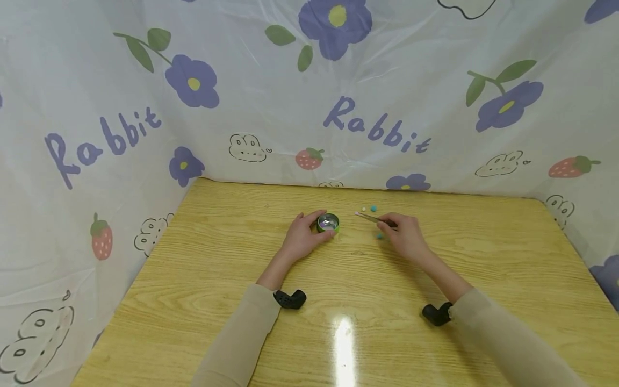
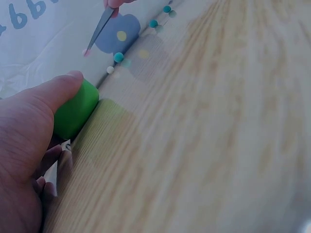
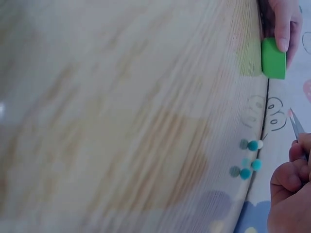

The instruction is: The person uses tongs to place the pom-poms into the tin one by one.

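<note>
My left hand [image 1: 302, 236] holds a small round green container [image 1: 321, 229] on the table, its thumb on one side and fingers on the other. The container's top is open and its inside looks shiny; the green wall [image 2: 77, 109] fills the grip in the left wrist view. My right hand [image 1: 402, 236] pinches metal tweezers [image 1: 369, 217], which point left toward the container. A tiny pink ball [image 2: 86, 52] sits at the tweezers' tips, above the table and apart from the container. Near the right hand lie a white ball [image 1: 364, 209] and a teal ball [image 1: 374, 208].
Another teal ball [image 1: 379, 236] lies beneath the right hand, and a further teal ball [image 2: 167, 8] shows in the left wrist view. The wooden table [image 1: 367, 285] meets a printed cloth [image 1: 271, 107] at the back and sides.
</note>
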The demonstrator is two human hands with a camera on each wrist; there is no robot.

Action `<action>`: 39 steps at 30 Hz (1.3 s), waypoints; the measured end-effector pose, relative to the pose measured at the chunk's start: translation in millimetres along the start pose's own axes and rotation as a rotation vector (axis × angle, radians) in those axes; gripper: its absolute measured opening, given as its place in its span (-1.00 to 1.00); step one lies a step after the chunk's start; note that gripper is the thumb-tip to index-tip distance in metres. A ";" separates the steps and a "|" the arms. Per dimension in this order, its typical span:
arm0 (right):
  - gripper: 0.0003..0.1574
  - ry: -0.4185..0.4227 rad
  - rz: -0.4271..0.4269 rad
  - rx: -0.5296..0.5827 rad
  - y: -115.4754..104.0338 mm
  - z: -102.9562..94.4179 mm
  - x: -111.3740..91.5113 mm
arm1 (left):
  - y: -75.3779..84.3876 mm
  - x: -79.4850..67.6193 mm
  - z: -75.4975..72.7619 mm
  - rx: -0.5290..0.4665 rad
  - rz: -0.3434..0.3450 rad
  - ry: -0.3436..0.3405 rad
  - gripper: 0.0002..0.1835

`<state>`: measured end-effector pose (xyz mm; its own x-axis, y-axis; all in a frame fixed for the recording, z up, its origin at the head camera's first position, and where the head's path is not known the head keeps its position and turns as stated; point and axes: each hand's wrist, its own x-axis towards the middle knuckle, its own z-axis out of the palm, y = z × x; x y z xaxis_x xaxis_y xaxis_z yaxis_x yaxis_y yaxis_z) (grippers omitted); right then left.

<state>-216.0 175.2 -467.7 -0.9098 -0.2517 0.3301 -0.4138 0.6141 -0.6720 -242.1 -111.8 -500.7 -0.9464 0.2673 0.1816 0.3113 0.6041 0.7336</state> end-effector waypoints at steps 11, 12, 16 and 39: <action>-0.79 -0.016 -0.024 0.020 -14.2 13.0 6.6 | 1.9 -0.9 -1.6 0.009 0.004 -0.007 -0.28; -0.80 -0.016 -0.029 0.020 -15.2 14.2 7.0 | 1.7 -0.9 -1.6 0.011 0.004 -0.008 -0.28; -0.81 -0.020 -0.043 0.018 -18.6 18.7 8.1 | 1.8 -1.1 -1.5 0.011 -0.005 -0.008 -0.28; -0.80 -0.056 -0.027 0.052 -24.1 32.7 9.6 | 4.8 -2.2 -2.8 0.008 -0.029 -0.010 -0.29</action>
<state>-215.9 133.6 -470.0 -0.8981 -0.3097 0.3121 -0.4380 0.5673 -0.6973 -238.8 -111.6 -495.7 -0.9543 0.2566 0.1535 0.2841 0.6181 0.7330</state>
